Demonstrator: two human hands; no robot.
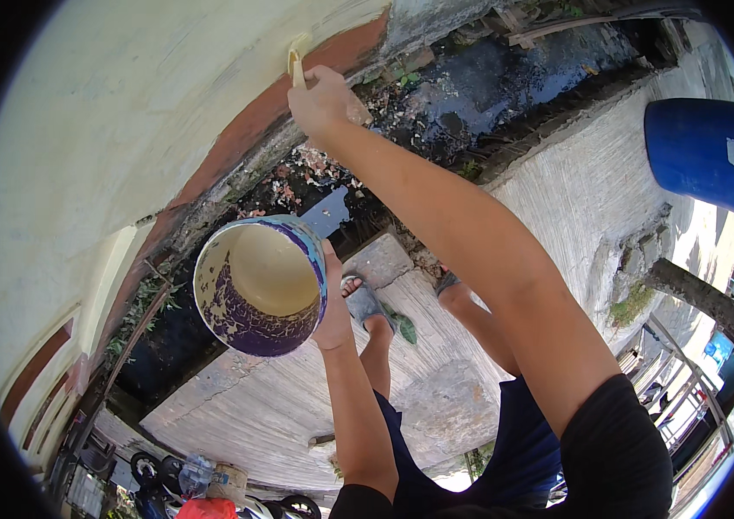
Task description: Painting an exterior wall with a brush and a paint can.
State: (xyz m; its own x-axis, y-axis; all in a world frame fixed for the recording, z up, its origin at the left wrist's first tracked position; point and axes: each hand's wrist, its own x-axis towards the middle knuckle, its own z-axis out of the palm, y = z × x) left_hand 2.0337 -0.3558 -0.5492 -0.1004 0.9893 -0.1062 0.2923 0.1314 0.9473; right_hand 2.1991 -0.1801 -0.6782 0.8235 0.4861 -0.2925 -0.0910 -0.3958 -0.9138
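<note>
My right hand is stretched out to the wall and closed around a paintbrush. The brush's tip touches the cream wall just above its reddish-brown lower band. With my left hand I hold a paint bucket by its side, tilted so that its inside shows. Cream paint lies in the bottom, and flaking purple and cream coats the inner wall. The fingers of my left hand are mostly hidden behind the bucket.
A ditch with dark water and litter runs along the wall's foot. My sandalled feet stand on ridged concrete beside it. At the right is a blue barrel. Parked motorbikes show at the lower left.
</note>
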